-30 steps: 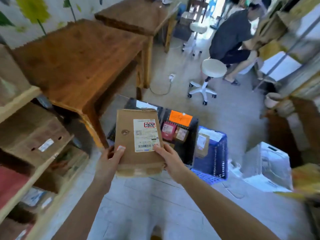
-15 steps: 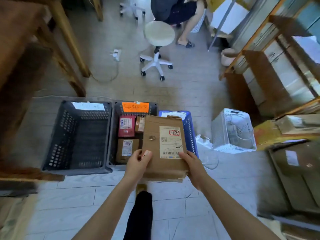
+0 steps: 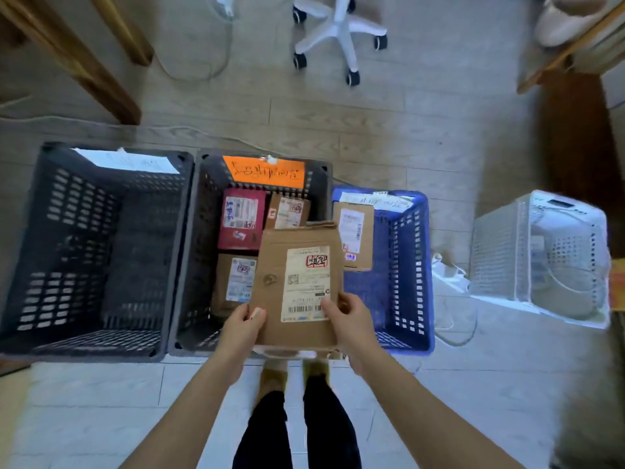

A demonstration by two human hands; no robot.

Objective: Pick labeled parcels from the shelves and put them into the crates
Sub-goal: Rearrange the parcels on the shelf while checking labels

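Observation:
I hold a flat brown cardboard parcel [image 3: 275,262] with a white barcode label between both hands, above the seam of two crates. My left hand [image 3: 241,324] grips its lower left corner and my right hand [image 3: 351,321] its lower right corner. Three crates stand in a row on the floor. The left dark grey crate [image 3: 50,231] has a white tag and no parcels visible. The middle dark grey crate [image 3: 199,238], tagged orange, holds a red parcel [image 3: 240,220] and two brown ones. The blue crate [image 3: 406,265] on the right holds one brown parcel [image 3: 353,231].
A white perforated basket [image 3: 500,252] lies on its side right of the blue crate. A white swivel stool base [image 3: 338,32] stands beyond the crates, with wooden table legs [image 3: 77,59] at upper left. A wooden cabinet [image 3: 575,137] is at right. My legs are below the parcel.
My view swung away from the shelves and tilted down onto the crates. I carried the parcel in both hands, stepping closer until it hangs over the middle and blue crates.

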